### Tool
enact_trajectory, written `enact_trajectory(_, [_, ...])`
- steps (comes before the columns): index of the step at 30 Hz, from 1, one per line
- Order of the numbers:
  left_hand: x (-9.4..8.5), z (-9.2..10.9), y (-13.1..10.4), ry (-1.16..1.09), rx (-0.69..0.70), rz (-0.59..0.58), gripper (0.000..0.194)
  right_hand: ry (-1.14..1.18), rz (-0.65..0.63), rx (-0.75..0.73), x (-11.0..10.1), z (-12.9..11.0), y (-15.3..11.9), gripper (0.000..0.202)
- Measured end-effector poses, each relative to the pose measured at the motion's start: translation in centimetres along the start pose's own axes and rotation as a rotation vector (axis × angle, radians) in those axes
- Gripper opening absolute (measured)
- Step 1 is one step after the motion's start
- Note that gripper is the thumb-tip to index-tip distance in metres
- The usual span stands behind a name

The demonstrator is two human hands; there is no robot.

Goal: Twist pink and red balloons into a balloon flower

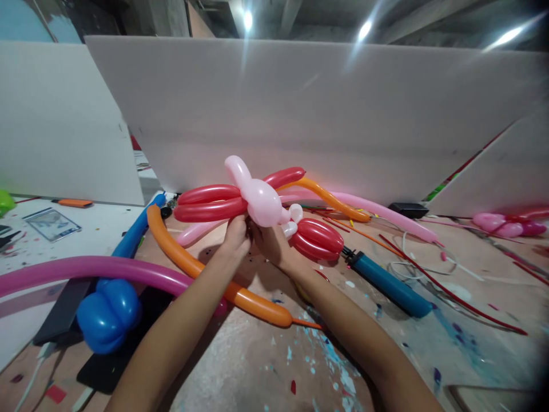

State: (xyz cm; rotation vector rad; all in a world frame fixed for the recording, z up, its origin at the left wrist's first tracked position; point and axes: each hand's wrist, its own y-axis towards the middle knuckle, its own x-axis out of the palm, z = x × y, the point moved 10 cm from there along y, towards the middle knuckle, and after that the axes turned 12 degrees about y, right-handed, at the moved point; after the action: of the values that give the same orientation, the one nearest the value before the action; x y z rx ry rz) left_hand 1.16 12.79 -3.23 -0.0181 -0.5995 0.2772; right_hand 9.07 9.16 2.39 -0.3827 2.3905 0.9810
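1. Where both hands meet at frame centre: left hand (237, 236) and right hand (271, 240), fingers clamped under the twisted pink-and-red balloon figure (259, 203), held above the paint-flecked table (429, 355).
2. At 7 o'clock: long orange balloon (193, 266).
3. At 4 o'clock: teal hand pump (392, 286).
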Motion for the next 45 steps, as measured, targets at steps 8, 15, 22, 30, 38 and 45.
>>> enact_trajectory(8, [-2.3, -1.5, 2.1, 0.052, -0.189, -0.005, 0.019, -0.002, -0.138, -0.351, 0.6, -4.0, -1.8, 0.025])
enact_trajectory(15, [-1.0, -2.0, 1.1, 0.034, -0.188, 0.018, 0.018, 0.462, 0.070, 0.076, -0.8, 1.9, -0.9, 0.034])
enact_trajectory(22, [-1.0, -0.8, 0.5, 0.007, -0.075, 0.033, 0.012, 0.536, 0.258, 0.232, -1.5, 3.6, -1.1, 0.037])
enact_trajectory(30, [-0.8, -0.8, -0.4, -0.009, -0.006, 0.059, 0.014, 0.399, 0.178, 0.255, -1.6, 3.6, -0.4, 0.034])
enact_trajectory(38, [-0.8, -0.2, 0.8, -0.081, -0.146, 0.019, 0.026, 0.542, 0.063, -0.026, -0.5, -0.3, -0.3, 0.028])
enact_trajectory(45, [0.6, 0.6, -0.4, -0.056, -0.146, -0.103, 0.022, 0.811, 0.250, 0.179, -2.2, 3.6, -0.1, 0.036])
